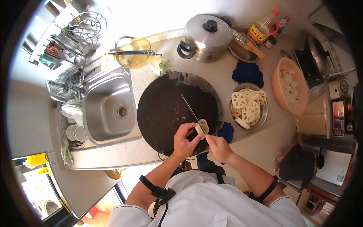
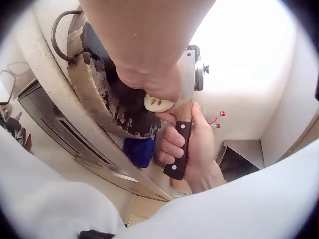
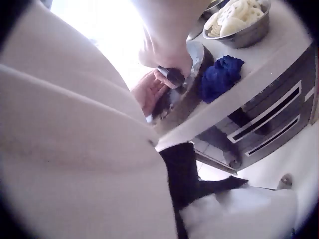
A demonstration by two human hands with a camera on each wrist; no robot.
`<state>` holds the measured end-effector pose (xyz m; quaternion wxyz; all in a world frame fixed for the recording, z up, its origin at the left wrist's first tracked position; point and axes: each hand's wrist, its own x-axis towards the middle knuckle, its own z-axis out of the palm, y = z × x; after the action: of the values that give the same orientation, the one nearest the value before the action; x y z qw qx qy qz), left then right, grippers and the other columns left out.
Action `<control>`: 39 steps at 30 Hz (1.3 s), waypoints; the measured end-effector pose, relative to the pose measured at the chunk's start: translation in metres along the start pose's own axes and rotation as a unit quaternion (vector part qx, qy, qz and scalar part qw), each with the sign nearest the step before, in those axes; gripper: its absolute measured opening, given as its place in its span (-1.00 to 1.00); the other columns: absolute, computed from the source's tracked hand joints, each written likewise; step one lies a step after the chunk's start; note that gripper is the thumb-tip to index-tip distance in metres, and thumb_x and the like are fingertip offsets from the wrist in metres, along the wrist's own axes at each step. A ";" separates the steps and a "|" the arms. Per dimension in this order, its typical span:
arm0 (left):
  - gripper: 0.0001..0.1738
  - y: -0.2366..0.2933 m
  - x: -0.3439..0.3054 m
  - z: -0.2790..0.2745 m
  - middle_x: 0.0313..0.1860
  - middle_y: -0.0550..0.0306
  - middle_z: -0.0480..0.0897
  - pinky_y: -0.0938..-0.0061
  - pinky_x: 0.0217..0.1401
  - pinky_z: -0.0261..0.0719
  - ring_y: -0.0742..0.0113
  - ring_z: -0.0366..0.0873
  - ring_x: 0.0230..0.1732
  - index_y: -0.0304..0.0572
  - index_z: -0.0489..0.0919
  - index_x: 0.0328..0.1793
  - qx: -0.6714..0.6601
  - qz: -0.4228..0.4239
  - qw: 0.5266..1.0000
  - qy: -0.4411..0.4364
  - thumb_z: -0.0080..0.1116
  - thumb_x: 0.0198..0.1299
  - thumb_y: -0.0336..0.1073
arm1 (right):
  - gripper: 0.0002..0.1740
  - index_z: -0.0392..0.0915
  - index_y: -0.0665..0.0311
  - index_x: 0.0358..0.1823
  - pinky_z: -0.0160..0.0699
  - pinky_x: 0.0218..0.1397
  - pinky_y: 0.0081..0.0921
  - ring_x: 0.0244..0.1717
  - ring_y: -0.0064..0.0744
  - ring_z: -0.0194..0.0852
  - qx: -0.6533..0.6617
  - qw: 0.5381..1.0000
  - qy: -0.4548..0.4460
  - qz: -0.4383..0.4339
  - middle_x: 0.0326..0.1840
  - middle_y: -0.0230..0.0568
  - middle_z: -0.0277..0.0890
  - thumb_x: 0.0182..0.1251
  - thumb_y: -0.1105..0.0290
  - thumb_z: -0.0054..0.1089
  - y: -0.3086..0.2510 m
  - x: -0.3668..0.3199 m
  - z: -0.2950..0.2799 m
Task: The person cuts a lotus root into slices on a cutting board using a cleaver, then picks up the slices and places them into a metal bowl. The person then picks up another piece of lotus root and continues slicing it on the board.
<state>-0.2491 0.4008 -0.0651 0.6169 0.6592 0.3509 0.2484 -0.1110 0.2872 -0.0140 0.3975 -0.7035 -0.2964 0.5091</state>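
A cleaver (image 1: pixel 189 108) with a dark handle (image 2: pixel 182 144) is gripped by the right hand (image 1: pixel 220 149), its blade upright over the round dark chopping block (image 1: pixel 162 113). In the left wrist view the right hand (image 2: pixel 199 149) has its fingers curled round that handle. The left hand (image 1: pixel 184 143) holds a piece of lotus root (image 1: pixel 203 128) between thumb and fingers, against the near end of the blade. The lotus piece (image 2: pixel 158 104) shows its holes in the left wrist view. In the right wrist view the left hand (image 3: pixel 148 92) is partly hidden behind the right hand (image 3: pixel 172 62).
Right of the block stand a metal bowl of lotus slices (image 1: pixel 249 108), blue cloths (image 1: pixel 247 73) and a peach basin (image 1: pixel 289 87). A lidded pot (image 1: pixel 208 36) is behind, a sink (image 1: pixel 109 109) at left. Another person (image 1: pixel 298 164) is at the lower right.
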 end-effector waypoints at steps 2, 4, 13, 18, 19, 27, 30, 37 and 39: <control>-0.54 -0.005 -0.002 0.002 0.16 0.08 0.54 0.34 0.33 0.61 0.28 0.58 0.22 -0.28 0.56 0.19 -0.038 -0.001 0.999 0.007 0.44 0.16 -0.47 | -0.45 0.61 0.40 -0.02 0.40 -0.40 -0.39 -0.53 -0.50 0.38 0.003 0.999 -0.005 0.044 -0.56 -0.29 0.47 0.67 0.02 -0.18 -0.013 0.001 -0.008; -0.55 -0.008 0.000 0.000 0.15 0.07 0.56 0.34 0.34 0.61 0.28 0.59 0.20 -0.30 0.56 0.19 -0.084 -0.017 0.996 0.006 0.42 0.18 -0.48 | -0.46 0.62 0.40 -0.03 0.37 -0.43 -0.41 -0.56 -0.54 0.34 0.005 0.996 -0.011 0.087 -0.58 -0.33 0.43 0.68 0.03 -0.18 -0.028 -0.006 -0.015; -0.54 -0.010 -0.002 0.003 0.12 0.09 0.57 0.35 0.36 0.59 0.30 0.58 0.20 -0.30 0.52 0.22 -0.093 -0.026 0.995 0.007 0.41 0.22 -0.45 | -0.50 0.58 0.33 -0.04 0.21 -0.57 -0.62 -0.63 -0.73 0.19 0.017 0.999 0.023 -0.036 -0.63 -0.52 0.28 0.71 0.04 -0.20 -0.015 -0.071 -0.005; -0.53 -0.014 -0.002 0.005 0.12 0.09 0.57 0.36 0.32 0.61 0.30 0.59 0.19 -0.27 0.53 0.22 -0.067 -0.017 0.997 0.020 0.43 0.20 -0.44 | -0.51 0.53 0.34 0.29 0.54 -0.21 -0.31 -0.35 -0.18 0.61 -0.008 0.999 -0.003 0.042 -0.34 0.05 0.63 0.66 0.09 -0.10 -0.020 -0.083 -0.010; -0.53 -0.013 -0.002 0.006 0.12 0.09 0.57 0.36 0.32 0.61 0.30 0.59 0.19 -0.27 0.53 0.22 -0.067 -0.019 0.997 0.021 0.43 0.20 -0.44 | -0.51 0.53 0.34 0.28 0.54 -0.21 -0.31 -0.35 -0.18 0.61 -0.012 0.999 0.004 0.031 -0.34 0.06 0.63 0.66 0.10 -0.11 -0.020 -0.085 -0.010; -0.52 -0.005 -0.001 0.006 0.10 0.06 0.59 0.39 0.22 0.66 0.27 0.62 0.14 -0.28 0.57 0.16 0.000 0.016 0.999 0.035 0.48 0.12 -0.43 | -0.48 0.55 0.38 0.23 0.43 -0.38 -0.43 -0.52 -0.47 0.37 -0.003 0.998 -0.019 0.053 -0.56 -0.25 0.42 0.69 0.07 -0.18 -0.016 -0.088 -0.013; -0.52 -0.006 -0.001 0.006 0.08 0.05 0.60 0.39 0.19 0.67 0.25 0.63 0.11 -0.28 0.58 0.16 -0.010 0.012 0.999 0.043 0.48 0.11 -0.42 | -0.45 0.58 0.40 0.15 0.36 -0.45 -0.48 -0.57 -0.58 0.29 0.001 0.998 -0.024 0.053 -0.61 -0.38 0.36 0.70 0.03 -0.19 -0.019 -0.079 -0.012; -0.54 0.000 -0.001 0.004 0.13 0.09 0.58 0.35 0.33 0.60 0.31 0.59 0.19 -0.27 0.56 0.20 0.018 0.013 0.999 0.026 0.44 0.18 -0.45 | -0.41 0.57 0.37 -0.24 0.26 -0.52 -0.47 -0.60 -0.62 0.26 0.041 0.992 -0.030 0.115 -0.67 -0.43 0.32 0.67 -0.03 -0.18 -0.014 -0.032 -0.002; -0.55 0.003 0.001 0.003 0.13 0.09 0.57 0.36 0.32 0.62 0.30 0.59 0.18 -0.29 0.56 0.19 0.020 0.016 0.999 0.028 0.45 0.18 -0.44 | -0.42 0.56 0.37 -0.26 0.26 -0.51 -0.47 -0.61 -0.62 0.26 0.031 0.995 -0.020 0.094 -0.67 -0.43 0.32 0.67 -0.03 -0.17 -0.007 -0.012 0.001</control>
<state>-0.2459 0.3997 -0.0631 0.5895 0.6697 0.3626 0.2694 -0.1156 0.2813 -0.0021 0.3637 -0.7052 -0.2209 0.5672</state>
